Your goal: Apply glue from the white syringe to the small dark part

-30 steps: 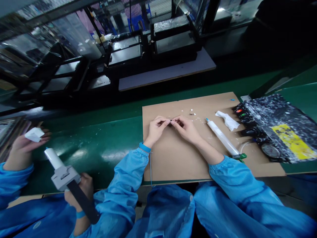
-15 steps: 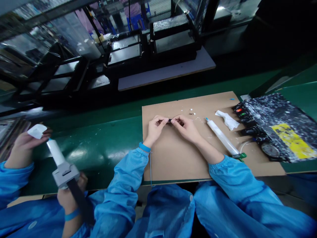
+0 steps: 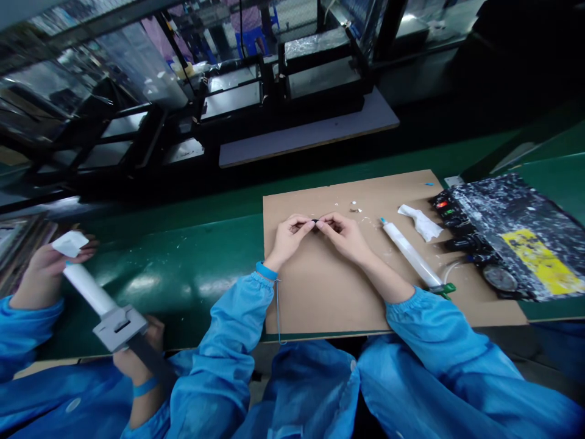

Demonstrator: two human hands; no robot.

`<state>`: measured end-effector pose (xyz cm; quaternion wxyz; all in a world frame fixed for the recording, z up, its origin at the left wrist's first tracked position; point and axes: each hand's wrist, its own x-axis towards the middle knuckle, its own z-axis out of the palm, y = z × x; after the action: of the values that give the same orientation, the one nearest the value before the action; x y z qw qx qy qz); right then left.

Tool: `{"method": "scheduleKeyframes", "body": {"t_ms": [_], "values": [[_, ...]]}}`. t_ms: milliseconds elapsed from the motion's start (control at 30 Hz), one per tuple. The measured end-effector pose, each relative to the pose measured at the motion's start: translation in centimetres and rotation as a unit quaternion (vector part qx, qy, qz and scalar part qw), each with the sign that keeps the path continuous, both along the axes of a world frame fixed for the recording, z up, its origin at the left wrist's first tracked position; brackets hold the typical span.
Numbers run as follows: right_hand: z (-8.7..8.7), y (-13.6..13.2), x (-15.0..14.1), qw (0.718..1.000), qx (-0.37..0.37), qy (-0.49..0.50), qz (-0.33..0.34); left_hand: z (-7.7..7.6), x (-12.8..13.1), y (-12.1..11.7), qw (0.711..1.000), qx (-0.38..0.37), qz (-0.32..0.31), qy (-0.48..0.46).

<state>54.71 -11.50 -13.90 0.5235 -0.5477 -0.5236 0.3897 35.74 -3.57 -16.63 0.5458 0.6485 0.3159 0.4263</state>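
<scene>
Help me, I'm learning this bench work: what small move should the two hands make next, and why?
Perhaps turn the small black piece slightly to bare more of it: the left hand and right hand pinch it between them over the flat brown cardboard sheet, and so little of it shows that its shape is hard to tell.

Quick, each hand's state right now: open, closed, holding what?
Left hand: closed, pinching a small black piece.
Right hand: closed, pinching the same small black piece from the other side.
</scene>
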Motion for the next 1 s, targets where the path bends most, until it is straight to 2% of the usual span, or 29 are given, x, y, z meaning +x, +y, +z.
{"method": "scheduleKeyframes", "body": {"t_ms": [133, 300, 500, 733, 1000], "values": [[0.02, 0.02, 0.16, 1.0, 0.0, -0.015, -0.014, -0.08, 0.01, 0.02, 1.0, 0.01, 0.003, -0.003], [0.08, 0.02, 0.4, 0.998, 0.008, 0.012, -0.062, -0.05, 0.09, -0.05, 1.0, 0.014, 0.008, 0.0], [0.24, 0.02, 0.06, 0.999, 0.031, -0.022, -0.026, 0.01, -0.01, -0.16, 1.0, 0.027, -0.007, 0.011], [0.22, -0.09, 0.09, 0.997, 0.039, -0.06, -0.031, 0.43, 0.11, -0.5, 0.999, 0.037, -0.015, 0.017], [0.08, -0.07, 0.04, 0.997, 0.039, -0.055, -0.038, 0.6, 0.17, -0.56, 0.999, 0.039, -0.015, 0.014]]}}
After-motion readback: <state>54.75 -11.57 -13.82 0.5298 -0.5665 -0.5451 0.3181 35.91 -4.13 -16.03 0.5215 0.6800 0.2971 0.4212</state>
